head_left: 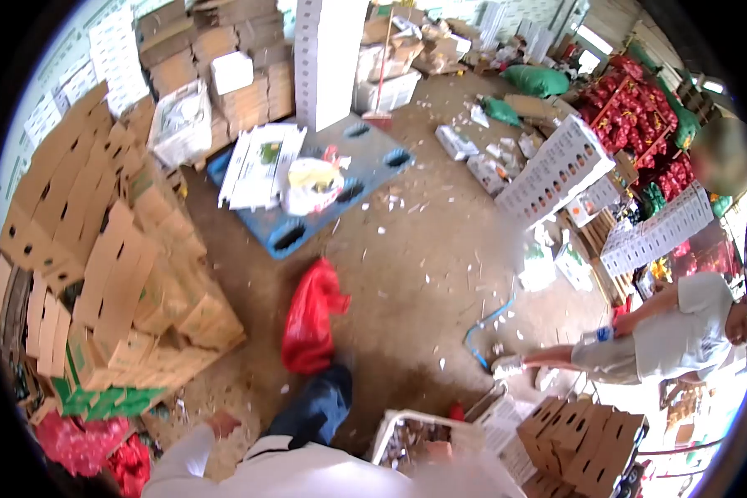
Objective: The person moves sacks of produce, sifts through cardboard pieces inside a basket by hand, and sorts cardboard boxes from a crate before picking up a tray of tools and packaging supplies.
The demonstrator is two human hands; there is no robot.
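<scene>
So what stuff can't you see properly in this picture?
Head view only:
- Left hand: small and blurred, so its grip is unclear.
- Right hand: blurred near the white crate, can't be made out.
- Crate contents: too blurred to name.
- Co-worker: partly cut off by the lens edge.
- Box labels: too small to read.

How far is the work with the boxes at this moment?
Done, it seems: many flat cardboard boxes stand stacked on the left, and printed white cartons lean at the right. In hand: nothing; the left hand hangs free near the red bag, and the right hand is not visible. Left: paper scraps litter the floor, and a white crate stands below.
</scene>
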